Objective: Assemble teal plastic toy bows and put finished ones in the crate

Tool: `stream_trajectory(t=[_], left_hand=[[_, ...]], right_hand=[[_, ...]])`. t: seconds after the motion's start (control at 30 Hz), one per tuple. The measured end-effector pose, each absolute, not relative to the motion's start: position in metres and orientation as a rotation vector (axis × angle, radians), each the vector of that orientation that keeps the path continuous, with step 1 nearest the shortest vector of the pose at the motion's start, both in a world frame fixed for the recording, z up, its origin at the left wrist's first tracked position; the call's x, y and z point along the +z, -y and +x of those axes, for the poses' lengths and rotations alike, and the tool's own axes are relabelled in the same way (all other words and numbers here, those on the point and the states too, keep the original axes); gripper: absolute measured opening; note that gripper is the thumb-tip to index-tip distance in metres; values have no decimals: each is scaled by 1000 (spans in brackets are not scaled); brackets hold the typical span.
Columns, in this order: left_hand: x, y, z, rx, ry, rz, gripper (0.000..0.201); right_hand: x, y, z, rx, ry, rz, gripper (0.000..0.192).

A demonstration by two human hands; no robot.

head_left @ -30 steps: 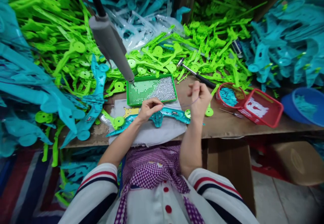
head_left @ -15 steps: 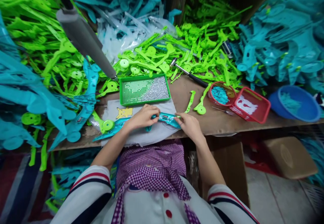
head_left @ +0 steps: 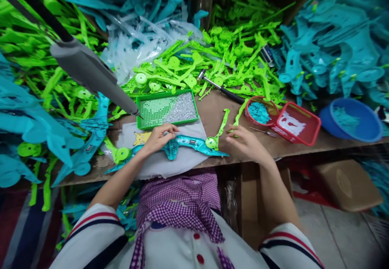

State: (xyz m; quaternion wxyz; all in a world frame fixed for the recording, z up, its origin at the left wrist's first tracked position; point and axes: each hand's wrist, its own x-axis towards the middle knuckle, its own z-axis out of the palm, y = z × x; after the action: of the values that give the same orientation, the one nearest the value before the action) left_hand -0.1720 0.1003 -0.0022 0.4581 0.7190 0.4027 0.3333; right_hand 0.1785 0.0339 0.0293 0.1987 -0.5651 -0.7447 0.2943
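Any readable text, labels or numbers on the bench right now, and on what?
None can be read.
Yellow cartoon figure on the white cloth: a picture, no words.
White patch in the red basket: too blurred to tell whether it bears print.
Small marks on the teal plastic part: too small to read.

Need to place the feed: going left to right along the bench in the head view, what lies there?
Green plastic tray of silver screws → left hand → teal plastic toy frame → right hand → round red mesh basket → rectangular red basket → blue plastic bowl.
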Motion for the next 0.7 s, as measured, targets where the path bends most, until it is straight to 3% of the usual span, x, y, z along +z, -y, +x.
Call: stream_trajectory(t=[0.17, 0.3, 0.43, 0.47, 0.57, 0.7], left_hand=[[-11, -85, -163, 736, -1100, 1995, 16], [-5, -50, -171, 615, -1146, 2105, 15], [33, -24, -159, 658, -1166, 2072, 80], [44, -25, -148, 690, -1133, 2061, 88], [63, -44, -99, 779, -875, 1999, 83], [43, -81, -46, 819, -823, 1764, 75]], right_hand=[[23, -56, 192, 649, 2539, -1710, 24], [40, -39, 195, 576, 2479, -1694, 26], [54, -34, 168, 743, 2283, -1781, 28], [57, -37, 158, 781, 2293, -1744, 31], [67, -52, 131, 873, 2357, -1565, 44], [80, -71, 128, 792, 2375, -1603, 51]])
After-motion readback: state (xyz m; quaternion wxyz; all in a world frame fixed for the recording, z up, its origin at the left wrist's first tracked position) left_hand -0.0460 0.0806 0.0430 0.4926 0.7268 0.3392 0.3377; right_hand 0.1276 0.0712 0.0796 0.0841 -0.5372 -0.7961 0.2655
